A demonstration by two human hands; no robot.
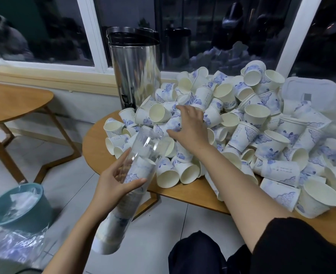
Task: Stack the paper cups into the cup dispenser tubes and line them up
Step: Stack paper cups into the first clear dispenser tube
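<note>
Our left hand [113, 182] grips the tube [123, 206] about halfway up, thumb across the near side and fingers curled round the far side. The tube is clear and tilted, its open mouth pointing up and away toward the table [191, 191], its lower end hanging over the floor near our knee. A stack [113, 230] of nested cups fills its lower part to just above the grip; the upper part holds nothing.

Our right hand [191, 127] reaches out over the pile [252, 135], fingers spread wide and lightly bent, thumb apart from them. The fingertips touch cups at the pile's left side, but the hand is not closed round any of them – whether one is lifted we cannot tell.

The pile covers most of the round wooden table: white cups with blue print, lying on their sides, mouths facing every way, some nested in short runs. Behind it, at the table's far edge by the window [212, 26], stands a steel urn [135, 72] with a black lid.

To the left stands a second table [10, 99], well apart. On the floor beside our left arm sits a teal bin [18, 210] with plastic inside it, and crumpled wrap [14, 248] lies just in front of the bin.
</note>
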